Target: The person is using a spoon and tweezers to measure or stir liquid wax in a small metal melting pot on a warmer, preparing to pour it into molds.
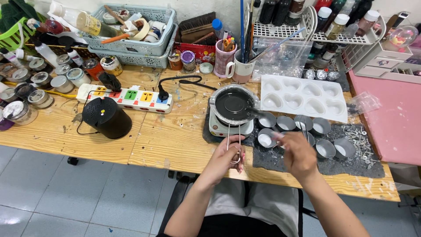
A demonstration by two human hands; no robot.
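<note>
Left hand (227,154) closed on the looped wire handle (233,145) of a small metal melting pot (233,104), near edge of the wooden table (175,140). Pot seated on a small white hotplate (219,128), dark liquid inside, pour spout turned right. Right hand (299,154) raised over the dark mat (302,163), fingers bunched around something thin; motion blur here, so grip and object impossible to tell. Just beyond that hand, a cluster of small round metal tins (307,134), some showing pale contents, with a thin metal rod resting among them. Scattered small metal bits (357,142) on the mat's right end.

Far of the tins, a white heart-cavity mould tray (302,97), touching the pot's right side or nearly so. Left of the hotplate, a white power strip (127,97) with coloured sockets, a black plug and cord running toward the hotplate. Near the strip, a round black speaker-like device (106,117). Far left, many small lidded jars (39,83), partly cut off by the frame edge. Along the far edge: stacked grey baskets (136,33) of tools and tape, a pink mug (223,59) with scissors, a white wire rack (307,30) of bottles, tops cut off. Pink surface (390,118) at right, cropped. Forearms and lap covering the chair below.
</note>
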